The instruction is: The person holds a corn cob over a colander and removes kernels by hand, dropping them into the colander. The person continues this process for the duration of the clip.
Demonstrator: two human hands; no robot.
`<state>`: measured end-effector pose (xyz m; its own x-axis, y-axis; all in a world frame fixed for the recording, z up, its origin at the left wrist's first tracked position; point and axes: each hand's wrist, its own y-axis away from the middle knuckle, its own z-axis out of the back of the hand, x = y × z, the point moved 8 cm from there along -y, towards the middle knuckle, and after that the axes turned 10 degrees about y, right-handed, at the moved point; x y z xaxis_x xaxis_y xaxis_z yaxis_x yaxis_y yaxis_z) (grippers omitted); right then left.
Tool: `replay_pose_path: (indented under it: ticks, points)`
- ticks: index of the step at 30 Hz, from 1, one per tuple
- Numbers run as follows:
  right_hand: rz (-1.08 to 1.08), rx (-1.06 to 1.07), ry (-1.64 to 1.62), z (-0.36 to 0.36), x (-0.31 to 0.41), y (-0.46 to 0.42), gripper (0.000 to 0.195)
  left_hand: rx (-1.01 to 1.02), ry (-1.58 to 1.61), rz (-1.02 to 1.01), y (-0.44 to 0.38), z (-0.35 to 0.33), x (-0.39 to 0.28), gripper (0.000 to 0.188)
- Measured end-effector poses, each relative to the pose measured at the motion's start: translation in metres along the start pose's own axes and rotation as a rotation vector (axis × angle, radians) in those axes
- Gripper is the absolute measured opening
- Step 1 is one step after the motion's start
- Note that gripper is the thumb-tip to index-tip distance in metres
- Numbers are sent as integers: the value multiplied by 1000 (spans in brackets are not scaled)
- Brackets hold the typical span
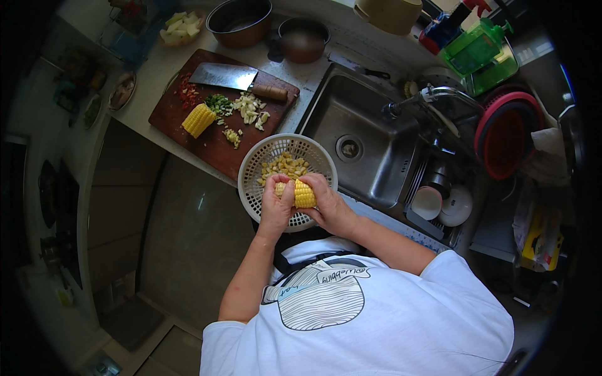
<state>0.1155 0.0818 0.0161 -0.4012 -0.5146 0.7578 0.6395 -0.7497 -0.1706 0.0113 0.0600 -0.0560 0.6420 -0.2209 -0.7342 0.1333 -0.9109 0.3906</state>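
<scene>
Between my two hands is a piece of corn cob (304, 194), partly stripped of kernels at its left end. My left hand (277, 202) grips that left end, its thumb pressed against the rows. From the other side my right hand (328, 205) wraps the end still covered with yellow kernels. Both hands are over a white plastic colander (322, 157) with loose corn kernels (285, 167) lying in it. Another section of corn cob (199, 120) rests on the wooden cutting board (214, 157), apart from my hands.
On the board lie a cleaver (225, 76), chopped garlic (248, 108), chopped green onion (218, 104) and chopped red pepper (186, 91). A steel sink (371, 113) with a faucet (428, 94) is to the right. Two pots (240, 23) stand behind; a dish rack (423, 228) holds bowls.
</scene>
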Motion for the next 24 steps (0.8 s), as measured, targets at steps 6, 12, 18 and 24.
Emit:
replay_pose_path:
  ticks: [6, 12, 18, 24]
  points:
    - [-4, 2, 3, 3, -4, -2, 64, 155, -161, 20, 4, -11, -11, 25]
    - [5, -18, 4, 2, -3, -1, 67, 123, -131, -14, 3, -7, -8, 22]
    - [-298, 77, -365, -10, -27, 4, 66, 153, -343, -295, 1, -5, -14, 19]
    - [-347, 168, -354, -5, -26, -1, 61, 146, -171, 20, 7, -5, -8, 21]
